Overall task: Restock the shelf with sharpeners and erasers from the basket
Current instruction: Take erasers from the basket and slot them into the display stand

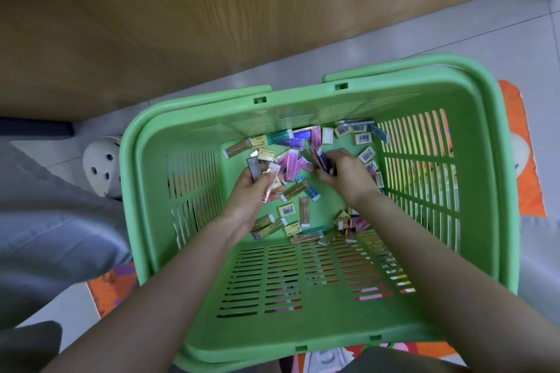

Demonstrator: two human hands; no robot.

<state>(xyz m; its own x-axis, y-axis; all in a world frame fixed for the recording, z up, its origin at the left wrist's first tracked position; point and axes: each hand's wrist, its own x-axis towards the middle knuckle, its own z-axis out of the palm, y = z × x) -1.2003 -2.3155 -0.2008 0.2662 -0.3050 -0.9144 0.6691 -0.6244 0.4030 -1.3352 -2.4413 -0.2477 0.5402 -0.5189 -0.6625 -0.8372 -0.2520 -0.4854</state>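
Head view: gathering stock is the step in hand. Inside the green basket (303,351), the left hand (251,191) has its fingers curled round a few long packs (254,168), the right hand (345,172) grips purple packs (321,160); more erasers (288,210) lie loose on the basket floor. Next, probably, lift both handfuls to the shelf, not in view. A wooden panel (212,24) stands just beyond, a white shoe (101,165) beside the basket
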